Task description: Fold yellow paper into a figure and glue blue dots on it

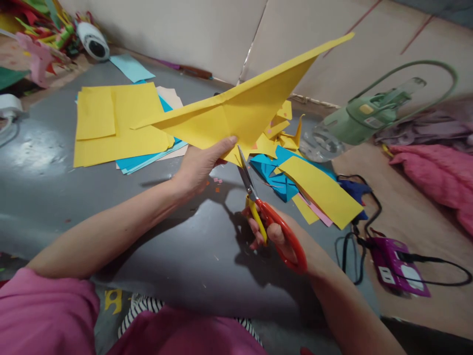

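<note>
My left hand point(199, 165) pinches the lower corner of a folded sheet of yellow paper point(236, 116), thumb on top. The paper is raised above the table, its long folded edge slanting up to the right. My right hand point(275, 231) grips a pair of scissors point(283, 239) with red handles, fingers through the loops. The blade tips meet the paper's lower corner, just right of my left thumb. A narrow yellow strip point(257, 219) hangs beside the scissors' pivot, near my right fingers. Whether it is joined to the sheet I cannot tell.
Yellow sheets point(129, 118) lie stacked over blue paper on the grey table point(177, 246). To the right are blue cut pieces point(275, 180) and a yellow rectangle point(321, 190). Beyond are a green lamp-like device point(365, 116), a blue glue gun point(353, 190) and a purple box with cables point(399, 266).
</note>
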### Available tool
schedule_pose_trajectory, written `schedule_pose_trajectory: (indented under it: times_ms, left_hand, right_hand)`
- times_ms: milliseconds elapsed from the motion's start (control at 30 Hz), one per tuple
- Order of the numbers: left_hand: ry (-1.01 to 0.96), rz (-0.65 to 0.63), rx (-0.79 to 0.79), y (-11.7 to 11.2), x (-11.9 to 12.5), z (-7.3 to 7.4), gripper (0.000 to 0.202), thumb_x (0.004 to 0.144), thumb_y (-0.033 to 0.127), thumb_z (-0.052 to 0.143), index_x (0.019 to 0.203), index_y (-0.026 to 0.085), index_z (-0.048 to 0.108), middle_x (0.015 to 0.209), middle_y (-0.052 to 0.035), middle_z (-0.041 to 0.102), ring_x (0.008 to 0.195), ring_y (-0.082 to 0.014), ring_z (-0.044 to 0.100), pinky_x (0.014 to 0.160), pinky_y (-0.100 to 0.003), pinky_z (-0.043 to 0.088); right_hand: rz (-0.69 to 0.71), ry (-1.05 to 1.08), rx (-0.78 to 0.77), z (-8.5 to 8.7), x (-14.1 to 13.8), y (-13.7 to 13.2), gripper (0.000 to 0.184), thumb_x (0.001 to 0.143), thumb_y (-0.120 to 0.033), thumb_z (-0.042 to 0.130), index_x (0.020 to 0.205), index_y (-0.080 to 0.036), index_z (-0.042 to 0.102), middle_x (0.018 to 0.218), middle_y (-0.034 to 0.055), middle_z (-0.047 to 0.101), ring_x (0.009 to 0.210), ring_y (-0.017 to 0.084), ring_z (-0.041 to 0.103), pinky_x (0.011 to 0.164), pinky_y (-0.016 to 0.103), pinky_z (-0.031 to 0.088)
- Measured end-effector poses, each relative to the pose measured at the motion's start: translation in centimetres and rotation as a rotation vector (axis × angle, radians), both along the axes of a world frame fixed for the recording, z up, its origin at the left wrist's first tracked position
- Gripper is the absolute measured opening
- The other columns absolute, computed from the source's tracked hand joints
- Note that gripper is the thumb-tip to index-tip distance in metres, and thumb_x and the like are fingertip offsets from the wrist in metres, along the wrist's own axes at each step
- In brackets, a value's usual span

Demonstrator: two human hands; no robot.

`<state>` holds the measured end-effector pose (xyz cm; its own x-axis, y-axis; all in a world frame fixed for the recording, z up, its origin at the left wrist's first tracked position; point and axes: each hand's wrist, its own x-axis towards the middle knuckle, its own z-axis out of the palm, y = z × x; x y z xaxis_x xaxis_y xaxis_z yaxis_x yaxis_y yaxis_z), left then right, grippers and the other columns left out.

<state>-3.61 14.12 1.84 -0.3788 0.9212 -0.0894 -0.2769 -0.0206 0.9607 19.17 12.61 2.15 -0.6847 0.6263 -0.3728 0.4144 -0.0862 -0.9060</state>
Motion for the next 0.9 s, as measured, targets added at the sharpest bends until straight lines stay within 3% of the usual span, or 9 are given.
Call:
schedule_pose_trajectory:
  times_ms: [200,333,433,600,767,900]
  left_hand:
    - [-0.084,-0.028,-0.013,-0.1,0.0,0.3,0.043,0.074,0.046,0.078,0.108,0.024,0.065,0.109,-0.0069,0.072,0.096,-0.0261,0.071,0.073,-0.037,0.059]
    - [-0.137,-0.002,0.017,0.2,0.0,0.7,0.033,0.073,0.041,0.073,0.099,0.022,0.066,0.119,-0.0062,0.071,0.107,-0.0248,0.068,0.078,-0.033,0.058]
    - [-0.121,0.025,0.023,0.0,0.0,1.1,0.031,0.074,0.043,0.071,0.097,0.022,0.067,0.12,-0.0056,0.07,0.107,-0.0241,0.067,0.075,-0.03,0.057]
    - [0.021,0.022,-0.103,-0.7,-0.2,1.7,0.03,0.077,0.047,0.069,0.092,0.022,0.067,0.096,-0.0063,0.071,0.081,-0.0213,0.068,0.06,-0.028,0.055]
    - [0.275,0.049,0.024,-0.5,-0.8,2.0,0.027,0.078,0.045,0.068,0.079,0.019,0.062,0.072,-0.0026,0.064,0.067,-0.0163,0.062,0.059,-0.025,0.054]
    - [0.361,0.018,0.075,-0.5,-0.9,2.8,0.025,0.079,0.041,0.067,0.07,0.02,0.056,0.061,-0.0005,0.056,0.058,-0.0139,0.057,0.056,-0.024,0.052]
  right_hand:
    - [-0.031,0.066,-0.071,0.0,-0.1,-0.1,0.08,0.068,-0.091,0.06,0.109,-0.022,0.057,0.078,-0.0026,0.049,0.058,0.011,0.054,0.059,0.03,0.057]
    - [-0.03,0.082,-0.089,-0.2,0.1,-0.1,0.08,0.069,-0.089,0.061,0.111,-0.022,0.058,0.079,-0.0022,0.05,0.059,0.011,0.054,0.058,0.029,0.056]
    - [-0.023,0.101,-0.1,-0.5,0.3,0.0,0.08,0.07,-0.089,0.061,0.113,-0.022,0.058,0.08,-0.0021,0.05,0.059,0.011,0.054,0.059,0.029,0.056]
    - [-0.017,0.072,-0.083,-0.5,0.5,0.0,0.079,0.072,-0.088,0.059,0.114,-0.021,0.057,0.08,-0.0022,0.05,0.06,0.011,0.055,0.058,0.028,0.056]
    - [-0.024,0.056,-0.038,-0.5,0.4,-0.1,0.079,0.075,-0.089,0.052,0.114,-0.021,0.057,0.08,-0.002,0.05,0.057,0.011,0.056,0.054,0.027,0.054]
    - [-0.028,0.024,-0.035,0.3,0.0,-0.2,0.078,0.074,-0.089,0.055,0.109,-0.02,0.057,0.078,-0.0021,0.051,0.058,0.012,0.057,0.057,0.028,0.056]
